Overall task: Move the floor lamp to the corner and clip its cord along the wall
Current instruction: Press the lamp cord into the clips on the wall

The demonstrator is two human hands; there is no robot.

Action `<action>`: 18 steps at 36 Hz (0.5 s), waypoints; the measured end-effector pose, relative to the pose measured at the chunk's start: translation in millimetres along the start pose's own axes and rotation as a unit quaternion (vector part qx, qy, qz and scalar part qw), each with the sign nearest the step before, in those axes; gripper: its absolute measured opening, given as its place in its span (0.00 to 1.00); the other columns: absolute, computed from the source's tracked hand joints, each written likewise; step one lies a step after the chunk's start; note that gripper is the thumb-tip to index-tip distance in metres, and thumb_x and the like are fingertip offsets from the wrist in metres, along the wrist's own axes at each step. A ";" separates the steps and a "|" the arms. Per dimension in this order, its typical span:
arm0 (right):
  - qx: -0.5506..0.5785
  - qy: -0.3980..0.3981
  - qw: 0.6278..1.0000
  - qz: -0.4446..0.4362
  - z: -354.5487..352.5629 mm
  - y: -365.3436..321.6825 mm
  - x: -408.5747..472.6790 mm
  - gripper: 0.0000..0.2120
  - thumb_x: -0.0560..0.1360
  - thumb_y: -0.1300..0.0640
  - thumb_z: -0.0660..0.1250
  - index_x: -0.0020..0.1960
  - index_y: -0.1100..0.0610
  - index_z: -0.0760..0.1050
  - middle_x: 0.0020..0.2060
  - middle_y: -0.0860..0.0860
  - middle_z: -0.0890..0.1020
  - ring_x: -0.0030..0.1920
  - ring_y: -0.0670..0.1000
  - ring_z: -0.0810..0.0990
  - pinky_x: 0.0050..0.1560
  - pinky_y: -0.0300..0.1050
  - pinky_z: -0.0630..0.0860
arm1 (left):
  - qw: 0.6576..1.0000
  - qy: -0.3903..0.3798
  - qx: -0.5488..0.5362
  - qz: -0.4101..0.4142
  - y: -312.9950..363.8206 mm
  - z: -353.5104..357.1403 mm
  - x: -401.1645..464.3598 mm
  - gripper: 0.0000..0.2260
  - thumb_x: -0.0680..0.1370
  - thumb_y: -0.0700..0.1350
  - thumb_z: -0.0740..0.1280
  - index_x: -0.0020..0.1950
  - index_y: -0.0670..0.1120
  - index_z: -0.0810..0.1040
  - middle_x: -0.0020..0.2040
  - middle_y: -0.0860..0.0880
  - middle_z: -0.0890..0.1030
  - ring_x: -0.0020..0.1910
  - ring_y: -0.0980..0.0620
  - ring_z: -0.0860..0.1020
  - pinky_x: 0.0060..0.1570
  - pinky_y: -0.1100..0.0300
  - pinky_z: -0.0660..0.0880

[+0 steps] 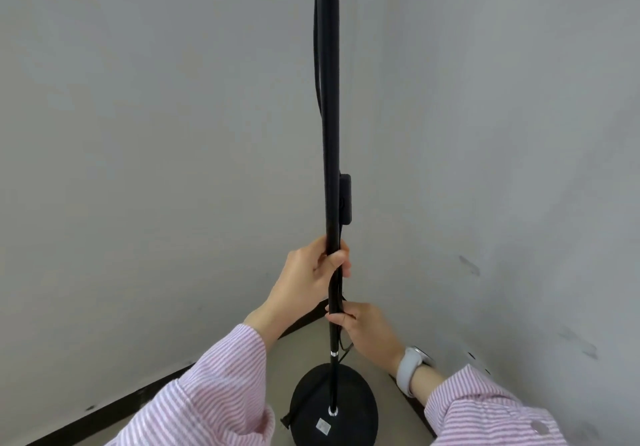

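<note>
Overhead, lamp pole [332, 134] cut off; both hands [308, 272] [370, 331] grip it.

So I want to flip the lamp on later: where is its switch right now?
In the head view, the switch box sits on the right side of the lamp pole, just above the left hand gripping the pole.

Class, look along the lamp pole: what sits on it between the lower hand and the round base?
In the head view, below the right hand the lamp pole carries a small silver ring; the black cord hangs beside it, above the base.
</note>
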State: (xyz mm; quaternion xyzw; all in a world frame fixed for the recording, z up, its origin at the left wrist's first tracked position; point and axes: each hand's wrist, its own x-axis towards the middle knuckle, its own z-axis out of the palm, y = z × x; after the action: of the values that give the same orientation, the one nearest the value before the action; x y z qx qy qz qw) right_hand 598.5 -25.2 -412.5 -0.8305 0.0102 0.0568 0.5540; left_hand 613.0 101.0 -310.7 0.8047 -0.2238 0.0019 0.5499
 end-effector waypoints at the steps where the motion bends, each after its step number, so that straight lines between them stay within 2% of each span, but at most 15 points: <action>1: 0.002 0.001 1.000 -0.003 3.8 9.4 2.7 0.12 0.74 0.56 0.64 0.41 0.66 0.75 0.31 0.56 0.73 0.33 0.49 0.71 0.39 0.40 0.69 | 1.000 -0.001 -0.001 0.004 -8.5 3.0 -0.6 0.05 0.79 0.41 0.59 0.46 0.45 0.74 0.39 0.45 0.82 0.41 0.58 0.79 0.46 0.71 0.75; 4: -0.001 0.000 1.000 -0.007 13.6 33.3 6.8 0.11 0.74 0.56 0.65 0.42 0.64 0.77 0.31 0.58 0.77 0.33 0.47 0.75 0.40 0.38 0.73 | 1.000 -0.010 0.001 0.017 -30.5 10.6 -4.7 0.05 0.78 0.41 0.59 0.45 0.46 0.74 0.39 0.46 0.82 0.40 0.59 0.80 0.45 0.70 0.75; 6: -0.003 0.000 1.000 -0.016 19.4 45.9 9.5 0.09 0.74 0.56 0.65 0.44 0.62 0.79 0.37 0.62 0.81 0.39 0.51 0.79 0.47 0.43 0.77 | 1.000 -0.016 0.000 0.025 -42.7 14.7 -6.7 0.05 0.79 0.42 0.59 0.45 0.48 0.74 0.39 0.48 0.81 0.40 0.58 0.80 0.46 0.68 0.76; 9: -0.002 0.007 1.000 -0.027 25.9 55.1 12.3 0.10 0.74 0.55 0.65 0.46 0.62 0.79 0.44 0.65 0.82 0.46 0.59 0.81 0.53 0.48 0.78 | 0.999 -0.005 -0.002 0.035 -55.1 17.4 -8.0 0.06 0.79 0.43 0.59 0.44 0.52 0.73 0.39 0.50 0.81 0.40 0.59 0.81 0.45 0.69 0.76; 13: 0.004 0.010 0.999 -0.049 28.9 59.8 16.6 0.09 0.73 0.55 0.66 0.46 0.60 0.80 0.46 0.65 0.82 0.49 0.60 0.81 0.57 0.55 0.77 | 0.998 0.025 -0.031 0.046 -62.9 17.6 -5.8 0.08 0.79 0.42 0.59 0.44 0.53 0.73 0.38 0.52 0.81 0.39 0.55 0.82 0.47 0.62 0.77; 15: 0.002 -0.005 0.999 -0.054 25.4 59.6 19.9 0.09 0.73 0.55 0.67 0.48 0.58 0.81 0.46 0.62 0.83 0.49 0.56 0.81 0.57 0.52 0.78 | 0.997 0.030 -0.047 0.051 -65.5 16.6 -4.3 0.07 0.79 0.42 0.60 0.45 0.53 0.73 0.39 0.51 0.82 0.40 0.54 0.83 0.50 0.58 0.78; 18: -0.043 -0.075 0.995 -0.050 13.4 53.5 26.1 0.12 0.73 0.53 0.66 0.54 0.56 0.80 0.51 0.54 0.83 0.53 0.48 0.81 0.55 0.37 0.76 | 0.997 0.008 -0.057 0.059 -69.4 10.7 -2.5 0.05 0.78 0.44 0.61 0.52 0.51 0.73 0.47 0.50 0.83 0.48 0.55 0.82 0.54 0.58 0.77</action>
State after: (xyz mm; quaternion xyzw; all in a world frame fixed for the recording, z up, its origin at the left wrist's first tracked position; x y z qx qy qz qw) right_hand 619.0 -32.3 -469.5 -0.8463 -0.0748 0.0915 0.5195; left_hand 633.3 112.9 -376.9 0.7572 -0.2660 0.0279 0.5959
